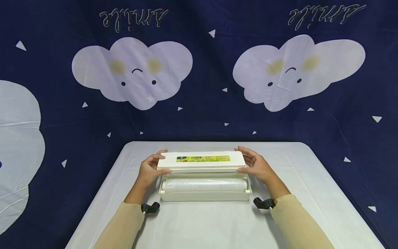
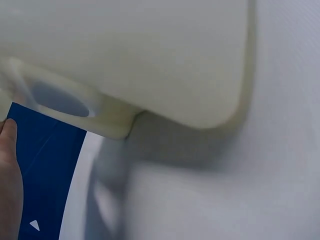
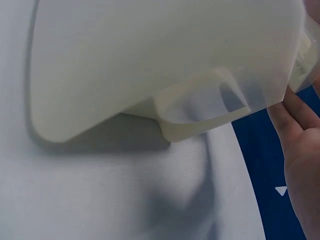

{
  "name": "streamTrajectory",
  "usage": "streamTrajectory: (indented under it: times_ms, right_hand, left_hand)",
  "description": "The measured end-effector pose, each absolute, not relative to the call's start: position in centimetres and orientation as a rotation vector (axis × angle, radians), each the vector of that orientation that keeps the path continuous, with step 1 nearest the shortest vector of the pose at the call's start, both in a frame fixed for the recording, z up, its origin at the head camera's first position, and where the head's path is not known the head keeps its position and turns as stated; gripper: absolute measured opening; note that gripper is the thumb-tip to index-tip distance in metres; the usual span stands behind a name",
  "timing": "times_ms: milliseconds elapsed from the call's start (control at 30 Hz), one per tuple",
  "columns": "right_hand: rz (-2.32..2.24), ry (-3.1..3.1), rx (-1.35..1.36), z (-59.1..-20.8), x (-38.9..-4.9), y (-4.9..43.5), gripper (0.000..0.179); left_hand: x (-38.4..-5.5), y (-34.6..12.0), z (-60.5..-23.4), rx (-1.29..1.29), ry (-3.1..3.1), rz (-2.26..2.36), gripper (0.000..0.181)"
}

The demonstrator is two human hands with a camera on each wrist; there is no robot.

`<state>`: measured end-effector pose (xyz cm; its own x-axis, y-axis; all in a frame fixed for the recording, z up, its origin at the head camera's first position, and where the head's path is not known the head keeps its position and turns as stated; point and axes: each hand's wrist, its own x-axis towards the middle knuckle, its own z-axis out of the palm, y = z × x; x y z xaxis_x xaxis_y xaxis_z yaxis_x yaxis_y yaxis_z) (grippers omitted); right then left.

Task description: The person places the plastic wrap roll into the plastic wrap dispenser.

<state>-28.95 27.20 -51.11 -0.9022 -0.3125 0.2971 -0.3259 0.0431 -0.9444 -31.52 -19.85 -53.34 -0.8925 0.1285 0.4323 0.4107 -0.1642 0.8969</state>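
The left hand (image 1: 150, 170) and right hand (image 1: 257, 167) each pinch one end of the lid (image 1: 202, 165), which spans between them; the box (image 1: 205, 196), between the hands and toward their near side, shows a white roll (image 1: 204, 185) inside

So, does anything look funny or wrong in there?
Yes: behind the table, two cloud faces on the blue cloth are upside down, mouths above eyes, so they seem to frown. The word "smile" above each is upside down too. Nothing looks spilled or broken; the lid is raised, and the roll lies straight in its box.
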Motion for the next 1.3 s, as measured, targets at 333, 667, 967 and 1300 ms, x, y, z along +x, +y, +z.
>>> streamTrajectory:
  times_ms: [333, 667, 967, 1300]
  right_hand:
    - [1.92, -2.308, 0.736, -51.9, -27.2, 27.9, 0.093]
    - [1.807, -2.323, 0.796, -52.6, -24.6, 28.3, 0.093]
    - [1.819, -2.307, 0.785, -53.7, -23.2, 28.1, 0.092]
    - [1.839, -2.306, 0.736, -54.2, -22.1, 27.9, 0.095]
  left_hand:
    - [-29.3, -20.1, -53.2, -0.598, -2.026, -2.153, 0.061]
    - [-27.2, -20.0, -53.8, -0.655, -2.077, -2.084, 0.061]
    - [-25.9, -20.4, -54.4, -0.691, -2.135, -1.998, 0.06]
    - [-25.0, -20.5, -54.8, -0.66, -2.201, -1.947, 0.061]
